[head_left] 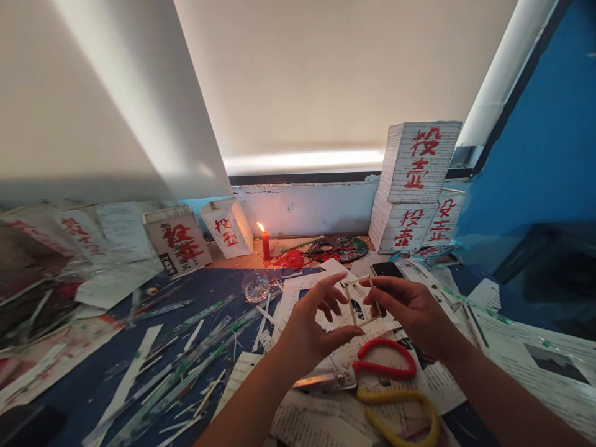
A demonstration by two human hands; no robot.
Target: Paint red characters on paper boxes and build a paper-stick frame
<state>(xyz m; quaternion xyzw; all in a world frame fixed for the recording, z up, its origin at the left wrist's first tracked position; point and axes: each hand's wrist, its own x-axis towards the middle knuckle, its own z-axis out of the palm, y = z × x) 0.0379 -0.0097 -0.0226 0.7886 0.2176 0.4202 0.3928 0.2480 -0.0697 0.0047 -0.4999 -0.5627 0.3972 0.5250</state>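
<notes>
A small square frame of thin pale sticks (pixel 351 304) is held up over the papers. My left hand (pixel 311 316) curves round the frame's left side, its thumb at the lower corner and its forefinger near the upper one. On the right side, my right hand (pixel 414 307) pinches the frame between thumb and fingers. Scissors (pixel 412 363) with one red and one yellow handle lie just below both hands, on sheets of printed paper (pixel 321 413). Past the right fingers a dark phone-like object (pixel 387 269) is partly hidden.
A lit red candle (pixel 266 246) stands at the back beside a clear round dish (pixel 256 287). Paper-covered boxes (pixel 412 162) with red characters are stacked at the back right; another box (pixel 228 228) stands left of the candle. Plastic strips (pixel 186 354) and paper scraps litter the blue tabletop.
</notes>
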